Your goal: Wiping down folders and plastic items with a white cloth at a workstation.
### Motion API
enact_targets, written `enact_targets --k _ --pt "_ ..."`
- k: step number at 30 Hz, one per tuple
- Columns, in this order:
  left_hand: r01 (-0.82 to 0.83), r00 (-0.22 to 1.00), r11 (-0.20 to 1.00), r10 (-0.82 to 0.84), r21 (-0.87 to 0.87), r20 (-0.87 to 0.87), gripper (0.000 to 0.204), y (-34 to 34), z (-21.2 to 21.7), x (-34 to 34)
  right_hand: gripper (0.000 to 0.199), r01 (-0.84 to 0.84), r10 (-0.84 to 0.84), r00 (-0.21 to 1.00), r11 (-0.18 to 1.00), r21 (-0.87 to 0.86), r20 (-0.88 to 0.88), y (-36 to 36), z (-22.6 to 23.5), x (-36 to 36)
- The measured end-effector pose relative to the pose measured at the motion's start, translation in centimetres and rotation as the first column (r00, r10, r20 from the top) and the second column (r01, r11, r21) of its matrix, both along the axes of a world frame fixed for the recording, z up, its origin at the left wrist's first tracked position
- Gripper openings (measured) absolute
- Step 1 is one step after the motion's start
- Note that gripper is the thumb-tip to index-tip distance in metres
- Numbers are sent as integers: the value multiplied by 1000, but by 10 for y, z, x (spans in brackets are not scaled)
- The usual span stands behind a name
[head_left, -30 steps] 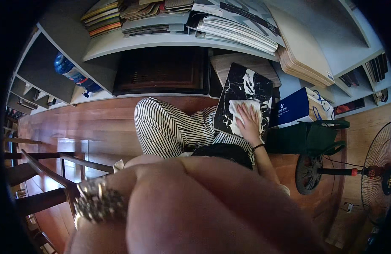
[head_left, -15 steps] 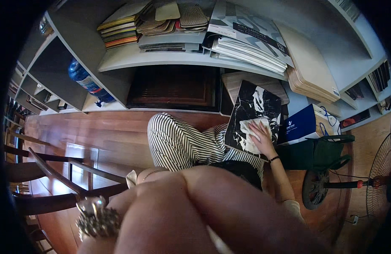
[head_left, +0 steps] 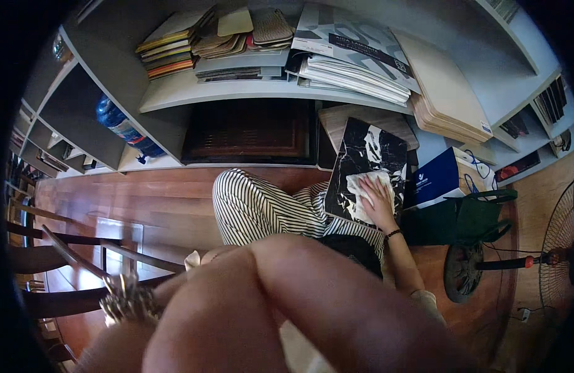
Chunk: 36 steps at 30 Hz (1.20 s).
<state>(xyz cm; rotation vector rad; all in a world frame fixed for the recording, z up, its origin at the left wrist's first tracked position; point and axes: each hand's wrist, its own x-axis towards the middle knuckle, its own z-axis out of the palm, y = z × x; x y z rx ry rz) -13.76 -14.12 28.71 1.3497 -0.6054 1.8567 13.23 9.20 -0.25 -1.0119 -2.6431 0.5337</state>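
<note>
From where I stand, the person's right hand (head_left: 378, 198) rests on a cloth (head_left: 355, 185) near the lower edge of a panel (head_left: 386, 154) — just right of it is a handled bag (head_left: 449, 222), then a fan (head_left: 557, 239) farther right. Beyond, on the shelf (head_left: 175, 99), a stack (head_left: 167, 55) sits toward its left end, folders (head_left: 355, 86) right of centre, boards (head_left: 445, 93) at the right end; a bottle (head_left: 126, 129) occupies the compartment left of it.

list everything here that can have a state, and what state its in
right hand, fingers spread over the white cloth
white cloth, rumpled, lying on the marbled panel
marbled panel, partly covered by the cloth
blue bottle, upright
beige boards, stacked
green bag, apparently standing
fan, upright; running or not, cannot tell
</note>
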Motion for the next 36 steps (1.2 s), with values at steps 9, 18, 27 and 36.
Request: enact_targets --k 9,18,27,36 --pt "-167 983 985 164 -37 -76 42 -6 10 -16 51 -7 7 1000 1000 8 0 0 2 6" --pt "-329 938 944 324 -26 -127 45 -8 16 -26 50 8 -8 1000 1000 25 8 -3 5 5" --pt "-441 885 898 437 16 -163 49 -2 19 -31 51 18 -18 1000 1000 19 17 -3 7 2" --pt "-533 832 845 531 30 -162 52 -3 16 -29 51 -11 12 1000 999 43 -18 1 2 1"
